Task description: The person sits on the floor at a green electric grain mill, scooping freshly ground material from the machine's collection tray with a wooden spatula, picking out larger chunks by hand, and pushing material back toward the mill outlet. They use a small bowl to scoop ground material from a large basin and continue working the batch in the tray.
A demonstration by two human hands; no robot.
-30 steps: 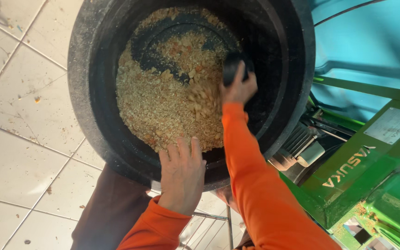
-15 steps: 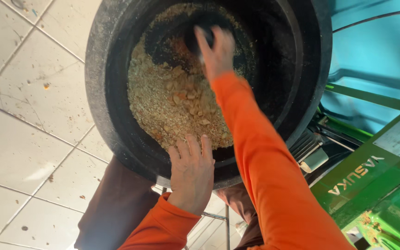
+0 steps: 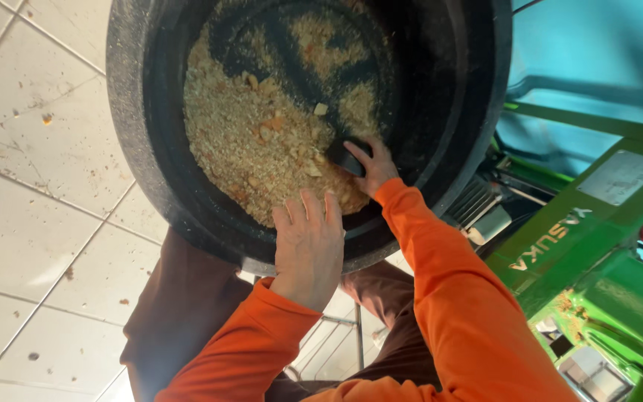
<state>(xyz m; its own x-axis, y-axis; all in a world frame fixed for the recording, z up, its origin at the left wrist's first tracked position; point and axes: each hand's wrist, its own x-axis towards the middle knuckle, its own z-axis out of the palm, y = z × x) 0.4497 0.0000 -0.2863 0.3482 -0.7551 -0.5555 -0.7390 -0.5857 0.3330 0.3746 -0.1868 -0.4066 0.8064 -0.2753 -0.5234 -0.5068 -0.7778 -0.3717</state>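
A big black tub (image 3: 135, 149) holds tan crumbly meal (image 3: 262, 141) with orange bits, heaped toward its near left side, with bare streaks at the far side. My left hand (image 3: 308, 242) lies flat over the tub's near rim, fingers apart, gripping the edge. My right hand (image 3: 370, 165) reaches inside the tub and is closed on a small black scoop (image 3: 344, 158) that touches the meal near the tub's near wall. Both arms wear orange sleeves.
A green machine (image 3: 597, 253) with a metal plate stands at the right, close to the tub. A turquoise surface (image 3: 597, 52) lies behind it. White floor tiles (image 3: 31, 186) spread at the left. My brown trousers (image 3: 180, 313) show below the tub.
My right hand has dragged the scoop from the tub's far side back to the near wall, leaving bare streaks in the meal. My left hand stays on the rim.
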